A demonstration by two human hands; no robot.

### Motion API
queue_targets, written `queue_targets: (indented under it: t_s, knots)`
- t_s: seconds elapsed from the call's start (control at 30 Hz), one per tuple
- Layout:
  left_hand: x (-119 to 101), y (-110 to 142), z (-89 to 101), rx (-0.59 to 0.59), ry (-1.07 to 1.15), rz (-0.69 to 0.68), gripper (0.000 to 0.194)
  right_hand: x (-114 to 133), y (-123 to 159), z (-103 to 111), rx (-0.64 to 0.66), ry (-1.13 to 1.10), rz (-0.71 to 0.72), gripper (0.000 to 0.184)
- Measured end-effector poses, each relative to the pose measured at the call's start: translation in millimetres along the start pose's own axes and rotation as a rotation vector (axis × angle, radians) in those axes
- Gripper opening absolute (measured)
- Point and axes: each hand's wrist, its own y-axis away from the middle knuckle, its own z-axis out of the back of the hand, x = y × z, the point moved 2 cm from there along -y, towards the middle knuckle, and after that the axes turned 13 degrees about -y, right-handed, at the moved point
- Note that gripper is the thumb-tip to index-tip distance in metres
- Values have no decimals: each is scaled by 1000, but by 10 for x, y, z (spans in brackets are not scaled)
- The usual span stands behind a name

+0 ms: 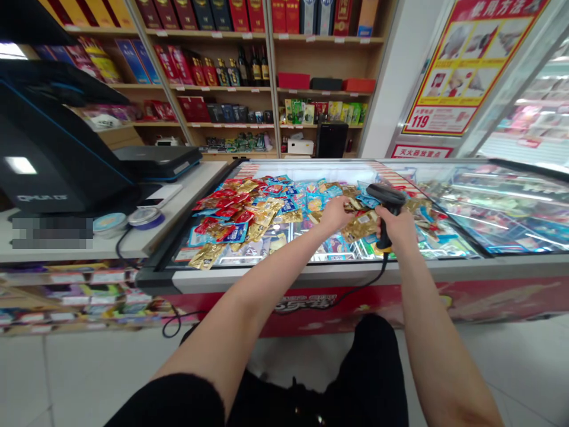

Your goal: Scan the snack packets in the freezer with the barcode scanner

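Note:
My right hand (399, 228) is wrapped round the grip of a black barcode scanner (386, 194), whose cable hangs down over the freezer's front. The scanner's head is tilted over the packets, pointing left towards my other hand. My left hand (335, 214) pinches a small snack packet (353, 204) among the pile; the fingertips partly hide it. Just below lies a gold packet (362, 225). Many red, blue and gold snack packets (244, 210) are heaped on the glass top of the chest freezer (249, 274), mostly left of my hands, with more to the right.
At left a counter (186, 178) bears a black checkout terminal (57, 148), a scale (157, 160) and two small round tubs (146, 217). The scanner cable (351, 295) loops across the freezer front. Shelves (217, 89) of boxes and bottles stand behind. A sliding-lid section (511, 204) extends to the right.

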Motion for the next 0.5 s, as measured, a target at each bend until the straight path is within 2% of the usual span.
queue_targets:
  t_s: [0.1, 0.2, 0.37, 0.5]
  knots:
    - [-7, 96, -7, -36, -119, -77, 32, -113, 5, -4, 6, 33, -52, 23]
    - [89, 174, 106, -46, -163, -41, 35, -196, 20, -31, 33, 42, -74, 25]
    - [392, 264, 469, -84, -299, 96, 40, -180, 75, -140, 59, 15, -82, 25]
    - [694, 374, 786, -104, -431, 174, 41, -117, 159, -336, 118, 18, -62, 26]
